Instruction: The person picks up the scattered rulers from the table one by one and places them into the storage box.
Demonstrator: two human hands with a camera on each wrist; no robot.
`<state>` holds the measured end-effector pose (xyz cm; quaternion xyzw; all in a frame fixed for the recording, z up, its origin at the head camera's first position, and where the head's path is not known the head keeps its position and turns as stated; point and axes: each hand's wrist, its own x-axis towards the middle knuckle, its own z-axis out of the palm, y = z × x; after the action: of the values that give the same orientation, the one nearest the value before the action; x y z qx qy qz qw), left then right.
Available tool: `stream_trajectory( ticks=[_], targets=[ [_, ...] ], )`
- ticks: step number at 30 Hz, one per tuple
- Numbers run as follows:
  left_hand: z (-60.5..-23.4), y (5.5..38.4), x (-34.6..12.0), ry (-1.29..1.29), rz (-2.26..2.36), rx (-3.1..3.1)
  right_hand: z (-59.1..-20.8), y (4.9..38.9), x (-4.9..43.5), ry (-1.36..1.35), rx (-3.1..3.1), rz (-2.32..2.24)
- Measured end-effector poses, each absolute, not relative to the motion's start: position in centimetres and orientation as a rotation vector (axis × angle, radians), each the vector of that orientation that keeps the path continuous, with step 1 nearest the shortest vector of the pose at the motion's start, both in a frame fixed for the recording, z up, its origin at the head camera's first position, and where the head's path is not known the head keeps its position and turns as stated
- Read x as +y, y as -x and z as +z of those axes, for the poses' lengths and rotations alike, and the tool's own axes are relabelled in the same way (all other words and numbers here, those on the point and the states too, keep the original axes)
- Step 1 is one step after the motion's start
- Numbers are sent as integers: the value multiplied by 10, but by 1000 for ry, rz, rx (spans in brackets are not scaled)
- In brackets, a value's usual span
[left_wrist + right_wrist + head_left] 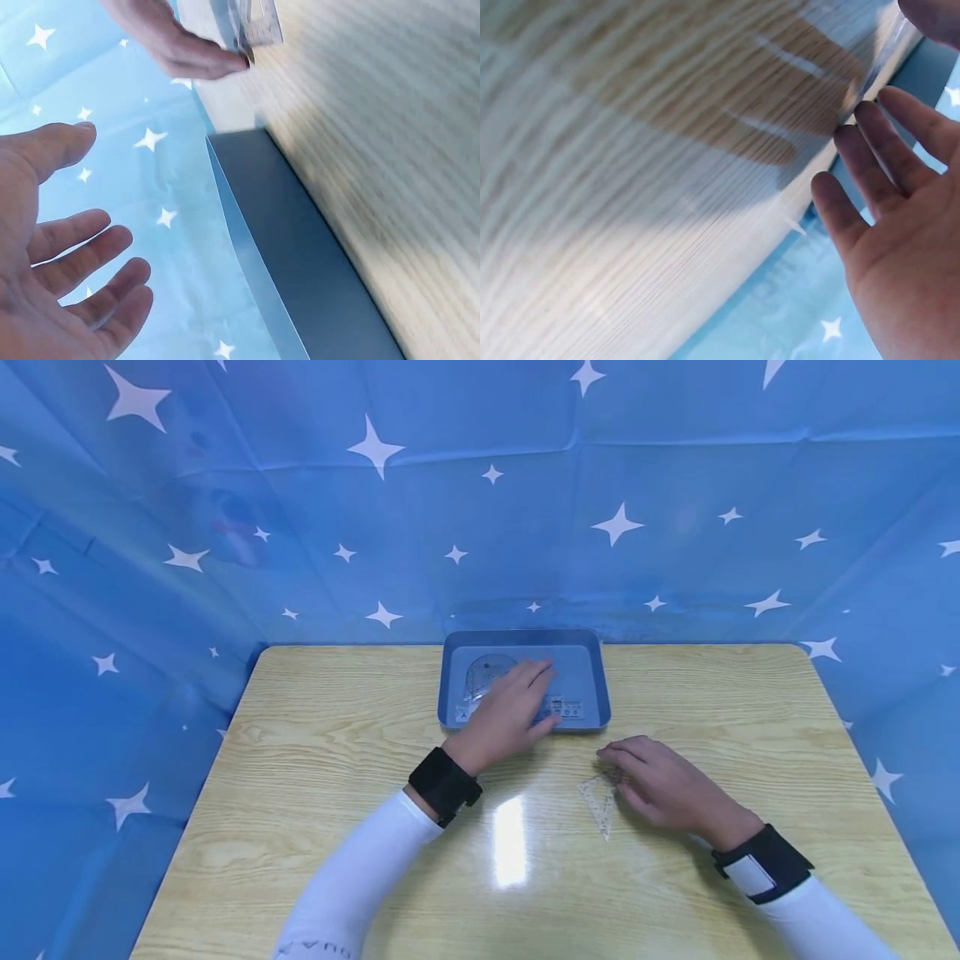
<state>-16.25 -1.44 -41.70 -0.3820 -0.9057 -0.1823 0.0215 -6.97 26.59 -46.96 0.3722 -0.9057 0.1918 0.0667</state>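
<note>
My left hand (507, 710) hovers over the blue tray (447, 672), its fingers spread and loosely bent with nothing between them; the left wrist view shows the same bare palm (45, 300). Inside the tray lie a clear protractor (483, 673) and a clear ruler (572, 709), each partly hidden by that hand. To the right of the tray, my right hand (663, 785) pinches a clear triangular set square (600, 806) by its upper corner at the table. In the right wrist view the set square (889, 52) appears as a thin edge between thumb and fingers.
A wood-grain table (337, 735) carries the tray at its back edge. Behind it hangs a blue curtain (450, 510) with white stars. A bright light reflection lies on the tabletop between my forearms.
</note>
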Motion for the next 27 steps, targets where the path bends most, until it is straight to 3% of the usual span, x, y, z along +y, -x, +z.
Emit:
stream_trajectory(
  ticks=[17, 27],
  targets=[
    [-422, 107, 2, 1315, -480, -2666, -469, 59, 273, -1035, -3069, 450],
    [-443, 87, 12, 1314, -402, -3044, -472, 62, 264, -970, -3123, 443]
  ],
)
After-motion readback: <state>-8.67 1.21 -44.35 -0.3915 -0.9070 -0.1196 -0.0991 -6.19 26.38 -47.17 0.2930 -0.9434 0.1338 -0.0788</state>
